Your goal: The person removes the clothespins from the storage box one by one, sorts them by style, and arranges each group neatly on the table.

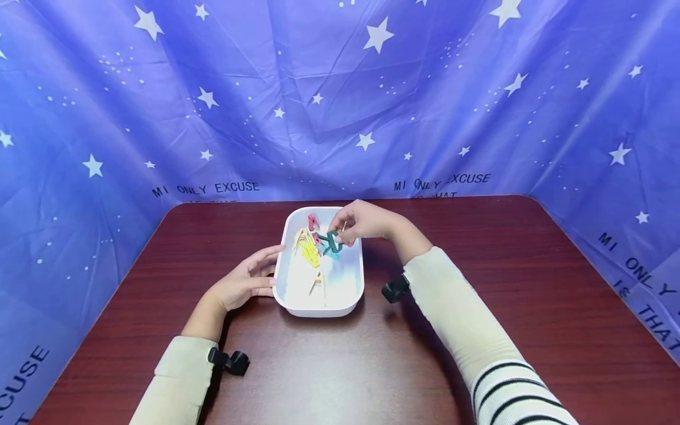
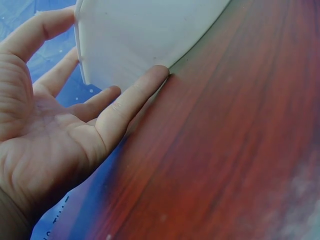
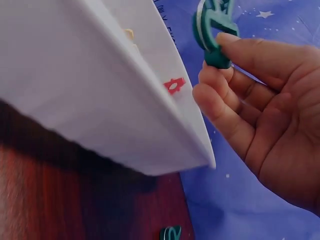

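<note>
A white tray [image 1: 342,283] holds clothespins: yellow ones [image 1: 310,255], a red one [image 1: 313,222], wooden ones [image 1: 317,283] and a light teal one [image 1: 333,254]. Over its right half, my right hand [image 1: 361,223] pinches a dark green plastic clothespin [image 3: 218,57] between thumb and fingers. In the head view that clothespin overlaps the pile. My left hand [image 1: 247,278] rests its extended fingers against the tray's left outer wall, as the left wrist view also shows; no clothespin is in it.
A dark reddish wooden table [image 1: 531,295] lies under the tray. Another green clip [image 3: 171,233] shows at the bottom of the right wrist view. A blue star-printed cloth [image 1: 319,118] hangs behind the table and along both sides.
</note>
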A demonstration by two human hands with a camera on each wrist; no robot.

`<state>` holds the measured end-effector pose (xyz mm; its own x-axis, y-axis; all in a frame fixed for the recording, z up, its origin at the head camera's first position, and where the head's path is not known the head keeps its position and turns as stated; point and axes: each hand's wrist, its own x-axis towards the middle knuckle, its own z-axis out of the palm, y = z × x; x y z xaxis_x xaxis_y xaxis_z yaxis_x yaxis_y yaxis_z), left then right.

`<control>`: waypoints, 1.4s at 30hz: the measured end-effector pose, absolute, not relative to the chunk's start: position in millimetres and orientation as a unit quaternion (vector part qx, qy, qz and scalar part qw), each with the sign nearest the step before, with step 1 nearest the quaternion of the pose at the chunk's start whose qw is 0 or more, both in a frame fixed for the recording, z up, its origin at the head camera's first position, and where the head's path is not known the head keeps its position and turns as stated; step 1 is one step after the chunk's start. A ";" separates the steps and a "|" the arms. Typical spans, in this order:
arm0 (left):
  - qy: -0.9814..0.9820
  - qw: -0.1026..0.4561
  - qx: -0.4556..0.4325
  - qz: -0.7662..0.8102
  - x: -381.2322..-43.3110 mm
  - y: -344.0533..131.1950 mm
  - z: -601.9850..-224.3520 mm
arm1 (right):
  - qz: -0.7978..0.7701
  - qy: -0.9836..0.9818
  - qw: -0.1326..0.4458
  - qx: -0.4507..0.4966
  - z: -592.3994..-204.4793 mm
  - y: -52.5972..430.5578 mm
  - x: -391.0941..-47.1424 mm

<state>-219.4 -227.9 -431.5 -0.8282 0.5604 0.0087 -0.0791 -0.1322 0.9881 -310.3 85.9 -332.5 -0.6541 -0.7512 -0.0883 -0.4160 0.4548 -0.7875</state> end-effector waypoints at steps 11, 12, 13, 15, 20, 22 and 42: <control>0.617 0.219 0.183 0.733 -219.1 -227.4 -432.3 | -0.496 0.788 0.171 -0.321 -348.0 113.3 -297.2; 0.616 0.219 0.184 0.734 -218.8 -227.5 -432.1 | -0.508 0.786 0.163 -0.312 -349.8 115.6 -296.2; 0.615 0.220 0.184 0.734 -218.6 -227.6 -431.8 | -0.519 0.784 0.155 -0.303 -351.2 117.8 -295.0; 0.615 0.219 0.186 0.734 -217.9 -228.0 -431.3 | -0.541 0.777 0.138 -0.290 -354.2 122.0 -292.5; 0.616 0.216 0.192 0.733 -216.9 -228.2 -429.8 | -0.598 0.751 0.095 -0.264 -361.6 133.2 -285.8; 0.615 0.215 0.193 0.733 -217.0 -228.0 -429.5 | -0.611 0.745 0.079 -0.256 -365.2 137.7 -283.3; 0.613 0.216 0.200 0.734 -217.0 -227.1 -430.1 | -0.726 0.662 -0.015 -0.185 -392.3 173.1 -274.7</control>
<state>-217.0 -227.1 -430.1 -0.8267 0.5618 0.0298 -0.0709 -0.1565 0.9851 -274.7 173.1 -392.3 -0.9308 -0.2231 0.2896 -0.2678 -0.1234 -0.9555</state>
